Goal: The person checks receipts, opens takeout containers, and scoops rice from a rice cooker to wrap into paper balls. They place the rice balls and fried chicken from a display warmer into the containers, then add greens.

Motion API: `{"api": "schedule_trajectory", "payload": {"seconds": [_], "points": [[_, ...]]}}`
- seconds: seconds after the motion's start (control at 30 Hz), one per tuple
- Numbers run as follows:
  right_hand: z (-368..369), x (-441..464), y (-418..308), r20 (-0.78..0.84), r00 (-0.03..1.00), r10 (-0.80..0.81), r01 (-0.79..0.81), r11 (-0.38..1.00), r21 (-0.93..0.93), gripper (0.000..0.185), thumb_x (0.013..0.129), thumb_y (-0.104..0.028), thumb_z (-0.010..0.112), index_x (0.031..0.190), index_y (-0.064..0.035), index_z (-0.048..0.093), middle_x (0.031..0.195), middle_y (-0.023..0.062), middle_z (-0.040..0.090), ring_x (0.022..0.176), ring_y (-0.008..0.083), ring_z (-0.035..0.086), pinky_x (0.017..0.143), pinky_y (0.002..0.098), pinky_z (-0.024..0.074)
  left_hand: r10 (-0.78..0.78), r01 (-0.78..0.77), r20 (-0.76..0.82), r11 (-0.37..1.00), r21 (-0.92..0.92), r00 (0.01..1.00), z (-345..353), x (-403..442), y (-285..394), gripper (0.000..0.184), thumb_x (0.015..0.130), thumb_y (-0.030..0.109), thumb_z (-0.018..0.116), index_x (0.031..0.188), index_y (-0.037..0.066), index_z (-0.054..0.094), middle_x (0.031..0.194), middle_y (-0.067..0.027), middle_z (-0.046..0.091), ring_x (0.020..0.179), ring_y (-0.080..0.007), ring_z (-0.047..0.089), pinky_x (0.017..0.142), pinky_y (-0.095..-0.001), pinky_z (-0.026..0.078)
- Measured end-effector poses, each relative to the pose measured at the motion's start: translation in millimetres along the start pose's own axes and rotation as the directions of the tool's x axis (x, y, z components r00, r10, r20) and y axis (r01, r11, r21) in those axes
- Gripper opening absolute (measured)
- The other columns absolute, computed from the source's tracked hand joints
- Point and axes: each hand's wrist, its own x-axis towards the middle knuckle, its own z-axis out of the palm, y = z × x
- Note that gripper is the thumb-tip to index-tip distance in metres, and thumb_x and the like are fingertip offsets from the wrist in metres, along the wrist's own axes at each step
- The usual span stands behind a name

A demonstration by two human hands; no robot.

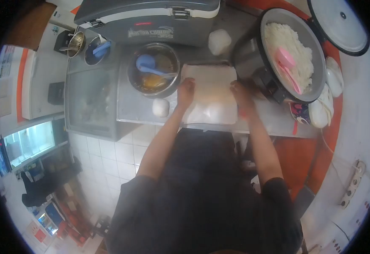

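Observation:
A stack or sheet of pale wrapping paper [212,86] lies on the metal counter in front of me, its near part shiny. My left hand [186,94] is closed at its left edge, and my right hand [243,95] is closed at its right edge; the fingertips are blurred. Left of the paper stands a metal bowl [133,80] with yellowish liquid and a blue ladle [146,63] in it. One white rounded bundle [160,108] sits by my left hand, another white bundle [219,41] beyond the paper.
At right stands a large cooker [252,59] full of white rice [299,46], a pink scoop [285,57] on top, its lid [341,21] raised. A grey cooler box [151,29] borders the back. Left are a clear-topped case [89,97] and small bowls [92,51].

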Motion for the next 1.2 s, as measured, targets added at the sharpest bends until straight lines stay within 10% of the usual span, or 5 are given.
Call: {"api": "schedule_trajectory", "payload": {"seconds": [0.1, 0.2, 0.4, 0.57, 1.2], "points": [[-10.0, -1.1, -82.9, -0.19, 0.898, 0.396, -0.419, 0.902, -0.103, 0.025, 0.091, -0.013, 0.056, 0.112, -0.0012, 0.066, 0.108, 0.0187, 0.067, 0.106, 0.0356, 0.061, 0.09, 0.0465, 0.0477, 0.099, -0.095, -0.002, 0.962, 0.255, 0.995, 16.0, -8.8, -17.4, 0.014, 0.091, 0.006, 0.06, 0.105, 0.003, 0.064, 0.097, -0.0182, 0.068, 0.086, -0.0364, 0.067, 0.074, -0.0429, 0.053], [36.0, -29.7, -102.7, 0.008, 0.977, -0.215, 0.194, 0.864, -0.466, 0.04, 0.086, -0.008, 0.058, 0.125, 0.0003, 0.062, 0.124, 0.019, 0.06, 0.118, 0.036, 0.055, 0.102, 0.0503, 0.0427, 0.138, -0.124, -0.028, 0.946, 0.3, 0.99, 10.3, -10.2, -4.5, 0.015, 0.092, 0.008, 0.059, 0.105, 0.003, 0.063, 0.098, -0.0189, 0.067, 0.087, -0.0397, 0.065, 0.076, -0.0476, 0.054], [66.0, -36.0, -109.1, 0.114, 0.992, -0.061, 0.104, 0.902, -0.418, 0.073, 0.09, -0.016, 0.058, 0.155, -0.0054, 0.028, 0.16, 0.0249, 0.02, 0.147, 0.0458, 0.022, 0.116, 0.0604, 0.0259, -0.353, 0.166, 0.149, 0.72, 0.674, 0.924, -34.0, -18.7, 49.3, 0.027, 0.092, 0.019, 0.066, 0.105, -0.003, 0.06, 0.089, -0.0233, 0.07, 0.08, -0.0371, 0.071, 0.067, -0.046, 0.057], [44.5, -37.5, -105.1, 0.198, 0.979, -0.046, 0.13, 0.891, -0.435, 0.075, 0.088, -0.013, 0.059, 0.156, -0.0107, 0.028, 0.162, 0.0183, 0.023, 0.145, 0.0451, 0.026, 0.116, 0.0588, 0.027, -0.378, 0.336, 0.195, 0.917, 0.217, 0.905, -28.2, -44.2, -5.9, 0.049, 0.078, 0.03, 0.079, 0.109, -0.003, 0.062, 0.082, -0.0207, 0.071, 0.079, -0.0371, 0.071, 0.071, -0.0442, 0.056], [26.8, -35.2, -106.4, 0.306, 0.949, -0.076, 0.189, 0.913, -0.361, 0.074, 0.085, -0.006, 0.054, 0.155, -0.0199, 0.034, 0.161, 0.0179, 0.024, 0.147, 0.0425, 0.024, 0.116, 0.0585, 0.0276, -0.148, -0.347, 0.576, 0.671, 0.656, 0.804, -6.9, 63.2, 48.0, 0.056, 0.077, 0.008, 0.069, 0.131, 0.005, 0.055, 0.114, -0.0217, 0.061, 0.112, -0.0385, 0.059, 0.093, -0.0449, 0.051]]}}
